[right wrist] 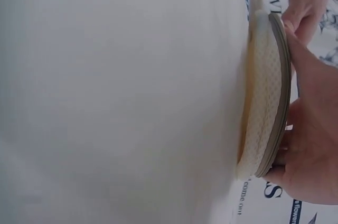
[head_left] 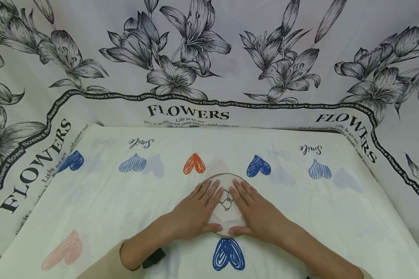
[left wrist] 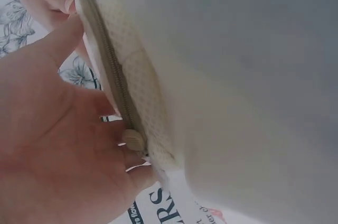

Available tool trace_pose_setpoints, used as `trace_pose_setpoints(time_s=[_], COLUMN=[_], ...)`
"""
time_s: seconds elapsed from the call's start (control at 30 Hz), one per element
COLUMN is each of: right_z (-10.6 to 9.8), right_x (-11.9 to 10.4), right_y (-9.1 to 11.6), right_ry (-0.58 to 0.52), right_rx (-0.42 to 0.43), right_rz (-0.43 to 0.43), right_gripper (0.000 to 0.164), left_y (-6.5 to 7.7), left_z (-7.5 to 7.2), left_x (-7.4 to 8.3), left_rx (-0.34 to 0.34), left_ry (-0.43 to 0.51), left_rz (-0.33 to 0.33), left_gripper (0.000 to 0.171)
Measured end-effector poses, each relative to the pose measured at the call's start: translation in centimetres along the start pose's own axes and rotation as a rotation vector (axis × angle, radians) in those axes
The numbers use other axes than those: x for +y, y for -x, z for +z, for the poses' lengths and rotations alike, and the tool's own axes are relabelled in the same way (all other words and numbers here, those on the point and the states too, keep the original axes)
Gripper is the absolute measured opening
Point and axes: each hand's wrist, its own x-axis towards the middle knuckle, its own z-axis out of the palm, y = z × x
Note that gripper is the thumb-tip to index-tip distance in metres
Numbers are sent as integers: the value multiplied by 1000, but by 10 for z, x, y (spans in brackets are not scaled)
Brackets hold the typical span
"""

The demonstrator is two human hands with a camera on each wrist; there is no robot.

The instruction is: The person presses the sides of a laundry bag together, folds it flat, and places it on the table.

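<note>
A round, off-white mesh pouch (head_left: 226,220) with a dark line drawing (head_left: 227,201) on its top lies on the table. My left hand (head_left: 193,217) rests flat over its left side with straight fingers, thumb near the front edge. Over the right side lies my right hand (head_left: 262,217), fingers straight as well, the thumbs pointing toward each other. From the left wrist view, a tan zipper (left wrist: 112,63) runs around the pouch's side, with a round pull (left wrist: 133,140) near my fingertips. Mesh side wall (right wrist: 260,92) shows below the zipper in the right wrist view.
A white cloth (head_left: 125,217) printed with hearts and "Smile" covers the table. Behind and beside it hangs a floral cloth (head_left: 283,116) lettered "FLOWERS". A blue heart print (head_left: 228,254) lies just in front of the pouch.
</note>
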Motion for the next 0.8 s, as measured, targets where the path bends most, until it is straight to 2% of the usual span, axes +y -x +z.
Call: trace_pose_setpoints(time_s=[0.23, 0.37, 0.53, 0.67, 0.8], right_z=[-10, -11, -13, -17, -21], right_x=[1, 5, 14, 27, 36], right_y=[2, 2, 8, 14, 19], right_ry=[-10, -20, -48, -59, -65], right_rx=[0, 21, 42, 61, 72], right_rz=[6, 4, 33, 87, 121], right_gripper=[108, 105, 102, 97, 92], left_y=[1, 3, 10, 20, 30], left_z=[0, -5, -8, -11, -14], left_x=[-3, -7, -16, -29, -41], left_rx=[37, 60, 55, 69, 92], left_ry=[46, 91, 178, 216, 226], left_rz=[5, 0, -61, -113, -131], left_gripper=[95, 93, 89, 93, 95])
